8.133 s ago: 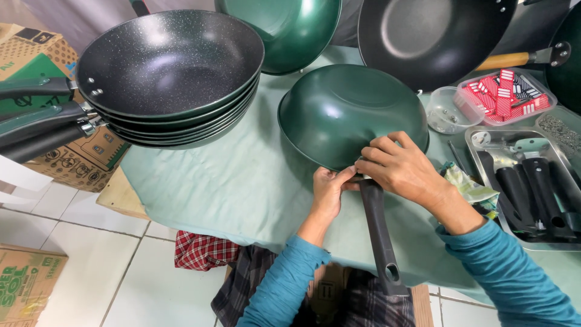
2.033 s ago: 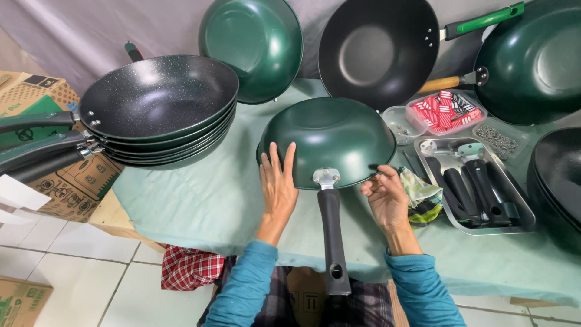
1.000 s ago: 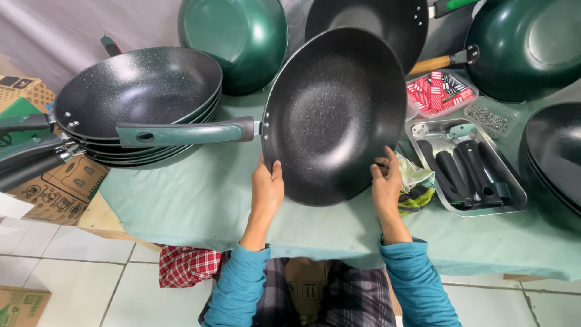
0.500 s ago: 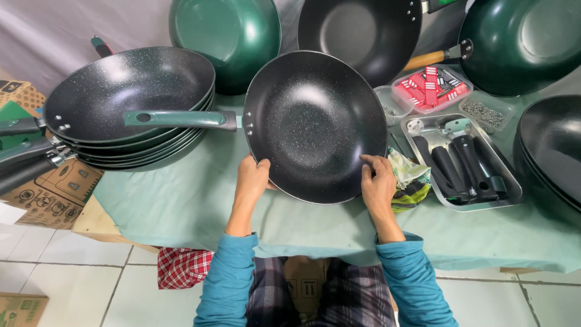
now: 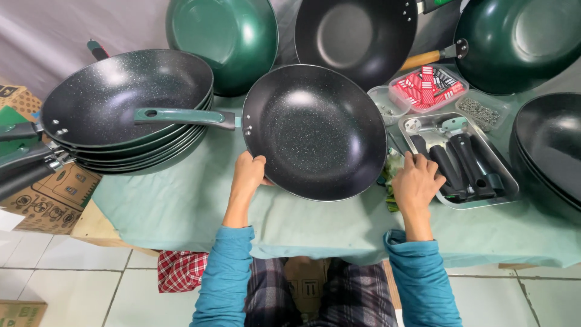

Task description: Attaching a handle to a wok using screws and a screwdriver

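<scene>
While the black speckled wok (image 5: 315,130) lies in the middle of the frame on the pale green tablecloth (image 5: 181,200), its green handle (image 5: 184,116) points to the left and reaches over the stack of dark woks (image 5: 121,109) at the upper left. The left hand (image 5: 248,175) is closed on the near left rim of this wok, thumb on the inside and fingers under the edge. The right hand (image 5: 414,181) holds nothing; its fingers are spread and it rests just beside the metal tray (image 5: 502,175) with black handles (image 5: 463,163), right of the wok. Only one hand keeps the wok now, so I judge it could tip or slide toward the table edge, and the long handle could knock the stack. The small clear box of screws (image 5: 384,104) stands near the far rim and could be pushed. Compared with half a second ago, both hands were then on the rim; now the right one is off it, and the wok sits lower and flatter, handle a bit more over the stack.
</scene>
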